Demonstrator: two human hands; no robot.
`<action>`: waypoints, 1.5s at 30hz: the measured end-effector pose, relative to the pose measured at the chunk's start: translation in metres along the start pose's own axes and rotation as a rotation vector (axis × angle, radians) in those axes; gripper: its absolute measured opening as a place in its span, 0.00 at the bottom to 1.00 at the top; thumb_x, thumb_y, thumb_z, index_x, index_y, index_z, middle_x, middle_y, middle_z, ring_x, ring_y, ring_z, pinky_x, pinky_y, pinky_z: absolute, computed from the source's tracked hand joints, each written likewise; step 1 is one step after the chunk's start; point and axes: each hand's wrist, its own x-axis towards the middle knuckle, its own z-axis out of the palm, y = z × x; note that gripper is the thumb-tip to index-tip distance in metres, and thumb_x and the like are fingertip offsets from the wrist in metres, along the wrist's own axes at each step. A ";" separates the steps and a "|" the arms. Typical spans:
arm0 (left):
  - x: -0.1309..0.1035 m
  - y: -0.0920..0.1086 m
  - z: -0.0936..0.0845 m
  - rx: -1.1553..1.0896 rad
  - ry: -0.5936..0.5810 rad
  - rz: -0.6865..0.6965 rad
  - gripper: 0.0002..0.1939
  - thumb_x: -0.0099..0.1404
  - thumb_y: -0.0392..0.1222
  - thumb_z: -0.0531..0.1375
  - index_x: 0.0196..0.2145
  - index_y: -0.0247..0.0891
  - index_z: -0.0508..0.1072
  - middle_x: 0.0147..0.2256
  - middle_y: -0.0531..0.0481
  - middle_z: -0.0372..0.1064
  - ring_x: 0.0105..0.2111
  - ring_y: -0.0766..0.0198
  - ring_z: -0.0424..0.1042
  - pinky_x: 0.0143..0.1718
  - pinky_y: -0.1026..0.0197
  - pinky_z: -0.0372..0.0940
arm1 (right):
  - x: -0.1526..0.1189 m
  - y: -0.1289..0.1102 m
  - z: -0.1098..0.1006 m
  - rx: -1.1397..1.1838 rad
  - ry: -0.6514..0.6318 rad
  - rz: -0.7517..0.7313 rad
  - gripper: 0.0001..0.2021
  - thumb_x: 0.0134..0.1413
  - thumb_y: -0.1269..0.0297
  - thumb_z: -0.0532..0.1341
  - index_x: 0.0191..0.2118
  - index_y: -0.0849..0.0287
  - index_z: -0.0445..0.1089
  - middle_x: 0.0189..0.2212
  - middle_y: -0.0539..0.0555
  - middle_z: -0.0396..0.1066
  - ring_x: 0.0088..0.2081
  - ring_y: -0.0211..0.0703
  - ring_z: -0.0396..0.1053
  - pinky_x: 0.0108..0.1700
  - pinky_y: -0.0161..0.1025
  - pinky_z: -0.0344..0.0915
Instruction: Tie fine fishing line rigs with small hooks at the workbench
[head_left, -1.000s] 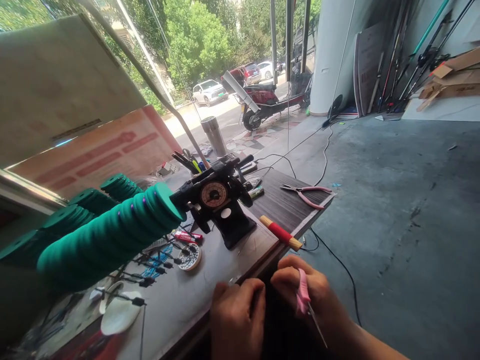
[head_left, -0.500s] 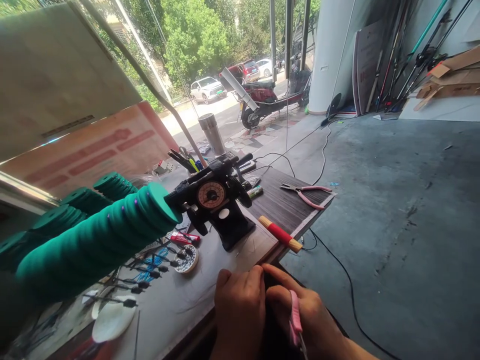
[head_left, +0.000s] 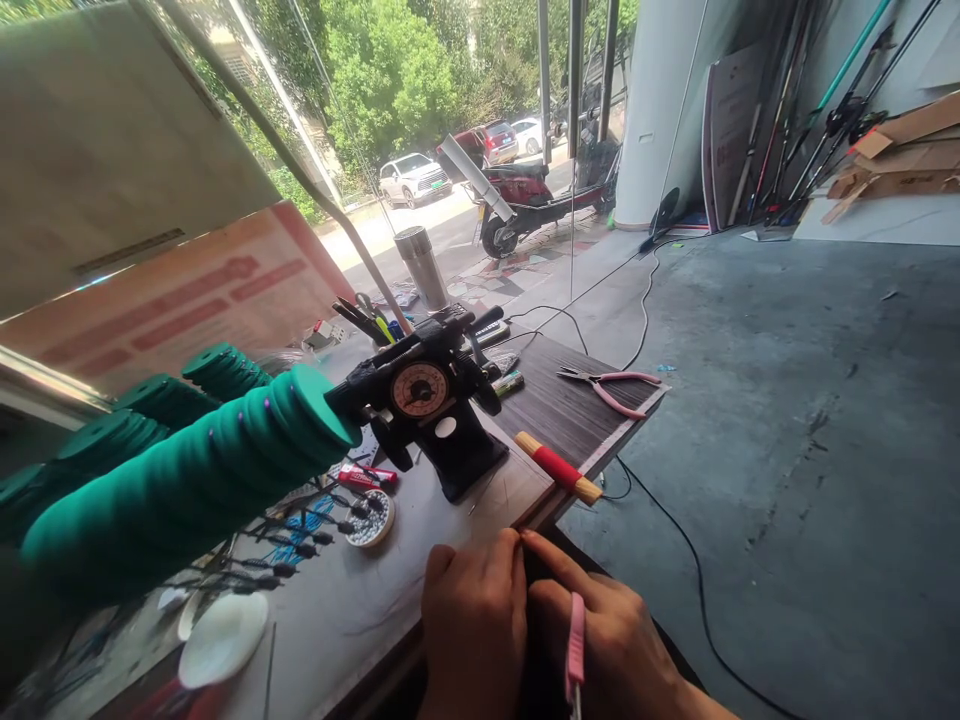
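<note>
At the near edge of the table, my left hand point(head_left: 474, 615) is closed, thumb and forefinger together at the top. What those fingers pinch is too small or hidden to make out. My right hand point(head_left: 615, 625) touches it at the fingertips, forefinger stretched toward the left thumb. In the curled fingers of that right hand sits a pink-handled metal tool point(head_left: 575, 640), its metal part pointing down out of frame. Just beyond the hands, a wooden rod wound with red thread point(head_left: 559, 468) lies across the table edge.
A black clamp-like device with a round dial point(head_left: 420, 390) stands on the table point(head_left: 442, 525), beside long green foam spools point(head_left: 187, 470). Near it are a dish of small beads point(head_left: 370, 520), a white oval lid point(head_left: 223, 640) and pink-handled pliers point(head_left: 619, 390). A black cable point(head_left: 694, 560) crosses the floor.
The pink-handled tool has swung slightly left and hangs more upright. Both hands stay together at the table edge; the whole view has shifted a little.
</note>
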 end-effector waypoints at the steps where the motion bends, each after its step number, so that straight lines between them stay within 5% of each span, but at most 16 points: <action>1: -0.002 -0.002 -0.001 0.006 0.005 0.003 0.11 0.64 0.32 0.49 0.32 0.37 0.70 0.20 0.54 0.72 0.19 0.63 0.69 0.28 0.58 0.52 | 0.000 0.001 0.000 -0.022 -0.009 -0.005 0.11 0.52 0.72 0.48 0.27 0.59 0.66 0.47 0.67 0.70 0.29 0.44 0.75 0.26 0.36 0.67; 15: -0.014 -0.012 -0.006 -0.083 0.060 0.020 0.08 0.66 0.33 0.51 0.34 0.36 0.69 0.23 0.54 0.74 0.21 0.66 0.71 0.27 0.60 0.56 | -0.001 0.000 0.001 -0.103 -0.021 -0.010 0.12 0.50 0.75 0.47 0.24 0.59 0.64 0.47 0.67 0.70 0.22 0.40 0.72 0.23 0.35 0.63; 23: -0.016 -0.014 -0.004 -0.082 0.125 0.064 0.08 0.66 0.33 0.51 0.35 0.34 0.70 0.24 0.52 0.75 0.21 0.66 0.72 0.28 0.60 0.55 | -0.003 0.002 0.006 -0.047 0.125 -0.029 0.10 0.50 0.76 0.49 0.25 0.59 0.63 0.46 0.64 0.71 0.21 0.37 0.70 0.23 0.33 0.60; 38: -0.021 -0.011 -0.003 -0.096 0.012 -0.004 0.08 0.63 0.31 0.51 0.30 0.38 0.67 0.21 0.55 0.69 0.21 0.64 0.68 0.30 0.59 0.52 | -0.002 0.002 0.005 -0.092 0.095 -0.041 0.11 0.51 0.74 0.47 0.24 0.59 0.62 0.45 0.64 0.72 0.18 0.36 0.67 0.22 0.34 0.57; 45: -0.020 -0.012 -0.005 -0.102 -0.006 0.006 0.08 0.63 0.30 0.52 0.30 0.38 0.68 0.21 0.55 0.70 0.21 0.64 0.68 0.29 0.59 0.53 | 0.001 0.003 -0.005 0.073 -0.014 0.018 0.10 0.54 0.71 0.48 0.29 0.60 0.64 0.46 0.65 0.70 0.25 0.39 0.71 0.27 0.35 0.60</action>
